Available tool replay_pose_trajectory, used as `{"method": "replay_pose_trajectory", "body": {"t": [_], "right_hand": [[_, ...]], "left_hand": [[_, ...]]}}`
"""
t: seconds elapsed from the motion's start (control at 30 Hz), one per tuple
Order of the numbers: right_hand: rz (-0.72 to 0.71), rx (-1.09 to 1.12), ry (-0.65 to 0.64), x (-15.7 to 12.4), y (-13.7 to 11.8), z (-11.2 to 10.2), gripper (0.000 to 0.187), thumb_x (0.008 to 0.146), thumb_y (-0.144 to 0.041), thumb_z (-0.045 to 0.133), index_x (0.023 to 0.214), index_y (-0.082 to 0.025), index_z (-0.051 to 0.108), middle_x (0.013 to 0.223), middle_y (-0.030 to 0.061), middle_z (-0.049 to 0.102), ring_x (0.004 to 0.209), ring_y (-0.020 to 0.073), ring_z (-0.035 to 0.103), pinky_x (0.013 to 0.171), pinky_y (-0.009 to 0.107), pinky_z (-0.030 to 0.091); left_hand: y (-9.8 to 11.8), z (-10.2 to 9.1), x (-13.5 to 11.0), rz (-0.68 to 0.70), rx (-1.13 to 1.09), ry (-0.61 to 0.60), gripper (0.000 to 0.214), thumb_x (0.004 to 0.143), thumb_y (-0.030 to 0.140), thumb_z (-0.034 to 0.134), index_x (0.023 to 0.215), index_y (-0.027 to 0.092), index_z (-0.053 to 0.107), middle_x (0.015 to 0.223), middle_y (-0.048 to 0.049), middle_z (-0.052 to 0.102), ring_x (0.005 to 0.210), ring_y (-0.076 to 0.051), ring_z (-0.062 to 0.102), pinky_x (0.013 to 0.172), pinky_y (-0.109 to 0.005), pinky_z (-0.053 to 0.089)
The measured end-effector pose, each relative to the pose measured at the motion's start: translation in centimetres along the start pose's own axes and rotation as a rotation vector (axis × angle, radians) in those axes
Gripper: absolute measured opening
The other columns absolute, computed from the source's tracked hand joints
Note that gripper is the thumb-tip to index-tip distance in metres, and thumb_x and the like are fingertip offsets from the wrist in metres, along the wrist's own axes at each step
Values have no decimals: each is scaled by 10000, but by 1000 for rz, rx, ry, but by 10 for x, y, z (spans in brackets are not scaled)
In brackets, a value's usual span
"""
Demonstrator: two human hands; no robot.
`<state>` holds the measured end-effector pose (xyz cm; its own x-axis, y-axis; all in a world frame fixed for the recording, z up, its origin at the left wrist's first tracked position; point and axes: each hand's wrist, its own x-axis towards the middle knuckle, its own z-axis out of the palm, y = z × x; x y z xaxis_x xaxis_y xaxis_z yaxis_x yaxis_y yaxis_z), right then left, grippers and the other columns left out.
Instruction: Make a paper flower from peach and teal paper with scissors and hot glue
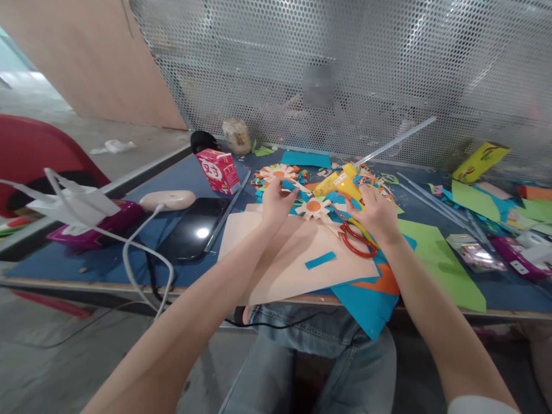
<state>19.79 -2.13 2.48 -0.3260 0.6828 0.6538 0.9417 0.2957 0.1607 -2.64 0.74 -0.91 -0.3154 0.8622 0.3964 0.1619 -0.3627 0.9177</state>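
Observation:
My right hand (376, 214) is closed round the handle of a yellow hot glue gun (338, 183), and a long clear glue stick (399, 140) sticks out of its back. The nozzle points left, towards my left hand (278, 201). That hand pinches a small blue paper strip (290, 185) between thumb and fingertips. Just below the nozzle lies a paper flower (314, 207) with cream petals and an orange centre. Another paper flower (278, 172) sits behind my left hand. Scissors with red handles (357, 241) rest below my right hand, on cream paper sheets (276, 259).
A loose blue strip (319, 260) lies on the cream sheets. Left are a phone (194, 230), a pink box (218, 171) and a purple power strip (97, 224) with white cables. Right are green paper (435, 259), more glue sticks (440, 204) and a yellow box (480, 162). Perforated metal stands behind.

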Motion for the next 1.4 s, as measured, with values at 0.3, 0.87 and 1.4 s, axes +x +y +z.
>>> {"method": "replay_pose_trajectory", "body": {"t": [0.3,0.87,1.4], "right_hand": [[-5,-26,102,1,1,3,398,857,-430,407,1011,-106,579,833,128,645,656,196,589,526,276,379],[598,291,-105,8,41,30,294,840,-352,488,929,-104,619,887,165,670,829,265,621,704,320,435],[726,-14,-188,2,43,34,445,843,-363,461,1109,-14,535,1163,304,497,1044,381,514,799,462,406]], "left_hand": [[5,1,-2,-40,-95,-5,158,666,165,628,776,184,516,674,19,584,549,-120,616,431,-191,440],[5,-1,-2,-56,-34,-3,165,683,136,617,818,179,534,727,3,597,619,-149,656,468,-209,478],[10,-1,0,-21,82,66,134,694,107,602,738,184,502,737,4,578,625,-123,599,576,-239,464]]}}
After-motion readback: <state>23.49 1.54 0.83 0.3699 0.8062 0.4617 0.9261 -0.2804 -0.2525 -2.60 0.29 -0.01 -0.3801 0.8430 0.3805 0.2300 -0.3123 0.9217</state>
